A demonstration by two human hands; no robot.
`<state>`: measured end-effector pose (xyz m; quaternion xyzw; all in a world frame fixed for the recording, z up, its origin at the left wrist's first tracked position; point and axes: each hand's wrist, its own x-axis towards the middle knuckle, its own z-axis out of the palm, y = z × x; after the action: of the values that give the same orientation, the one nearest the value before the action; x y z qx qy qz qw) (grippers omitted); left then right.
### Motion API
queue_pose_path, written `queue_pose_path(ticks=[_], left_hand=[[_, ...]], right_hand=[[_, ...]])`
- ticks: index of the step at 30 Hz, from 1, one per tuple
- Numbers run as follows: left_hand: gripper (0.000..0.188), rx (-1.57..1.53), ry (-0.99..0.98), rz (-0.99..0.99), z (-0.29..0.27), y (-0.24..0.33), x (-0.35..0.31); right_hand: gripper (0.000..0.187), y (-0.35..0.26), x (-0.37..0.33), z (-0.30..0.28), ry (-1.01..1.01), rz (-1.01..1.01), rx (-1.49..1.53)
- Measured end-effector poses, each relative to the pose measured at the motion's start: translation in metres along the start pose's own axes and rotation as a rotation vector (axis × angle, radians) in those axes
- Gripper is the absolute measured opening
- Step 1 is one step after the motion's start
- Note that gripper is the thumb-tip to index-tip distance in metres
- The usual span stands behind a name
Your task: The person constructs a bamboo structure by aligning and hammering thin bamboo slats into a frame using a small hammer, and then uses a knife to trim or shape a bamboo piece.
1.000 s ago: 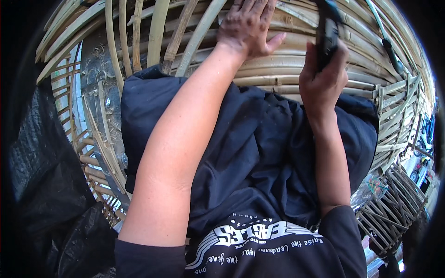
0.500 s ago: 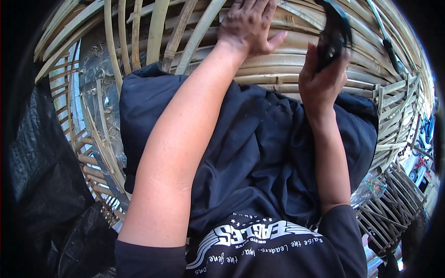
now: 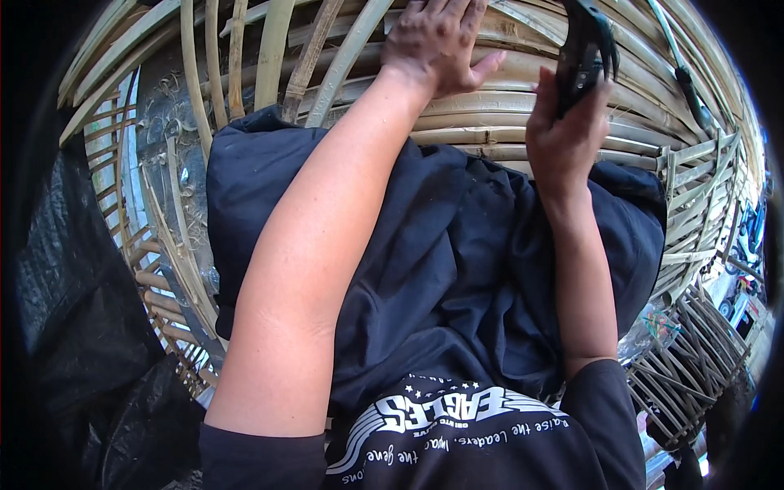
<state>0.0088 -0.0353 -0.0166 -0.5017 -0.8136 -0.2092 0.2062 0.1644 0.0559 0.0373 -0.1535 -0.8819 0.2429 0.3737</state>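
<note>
My left hand (image 3: 433, 49) lies palm down on the split bamboo slats (image 3: 490, 106), fingers extended towards the top edge and thumb spread to the side. No object shows in it. My right hand (image 3: 567, 139) is wrapped round a black hand tool with a loop-shaped grip (image 3: 581, 73), raised over the slats right of my left hand. The tool's upper end runs to the top edge of the picture, and its exact kind cannot be made out. Dark cloth (image 3: 425, 220) covers my lap, between my forearms and the slats.
Upright bamboo strips (image 3: 273, 57) stand at the upper left, beside a floor strewn with shavings (image 3: 167, 106). A thin hose-like line with a black fitting (image 3: 690, 90) crosses the slats at the upper right. A bamboo lattice (image 3: 694, 367) lies lower right; black plastic sheeting (image 3: 90, 327) hangs left.
The black tool in my right hand has tilted slightly, its visible part shifting a little up and left. My left hand stays pressed on the slats.
</note>
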Motion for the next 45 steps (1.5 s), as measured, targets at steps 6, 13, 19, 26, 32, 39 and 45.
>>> queue_pose_path(ticks=[6, 13, 19, 26, 32, 39, 45], left_hand=[[0.103, 0.010, 0.040, 0.005, 0.003, 0.001, 0.001], [0.104, -0.031, 0.031, 0.001, 0.002, 0.003, -0.002], [0.102, -0.028, 0.026, -0.009, 0.002, 0.003, -0.006], [0.104, -0.022, 0.007, -0.015, 0.001, 0.001, -0.003], [0.102, 0.008, 0.037, -0.001, 0.003, 0.000, -0.005], [0.100, 0.046, 0.041, 0.051, -0.002, -0.001, 0.000], [0.064, -0.010, 0.200, 0.064, -0.002, 0.009, 0.025]], right_hand=[[0.027, -0.005, 0.003, -0.003, -0.031, 0.047, -0.055], [0.030, -0.005, 0.003, -0.009, -0.029, -0.004, -0.039], [0.034, 0.002, -0.009, -0.002, -0.214, 0.076, -0.264], [0.036, 0.014, -0.002, -0.008, 0.133, 0.030, 0.143], [0.024, 0.009, 0.009, -0.012, 0.042, 0.278, 0.441], [0.027, 0.013, 0.031, -0.031, 0.015, 0.480, 0.782], [0.028, 0.032, 0.049, -0.062, 0.131, 0.513, 0.802]])
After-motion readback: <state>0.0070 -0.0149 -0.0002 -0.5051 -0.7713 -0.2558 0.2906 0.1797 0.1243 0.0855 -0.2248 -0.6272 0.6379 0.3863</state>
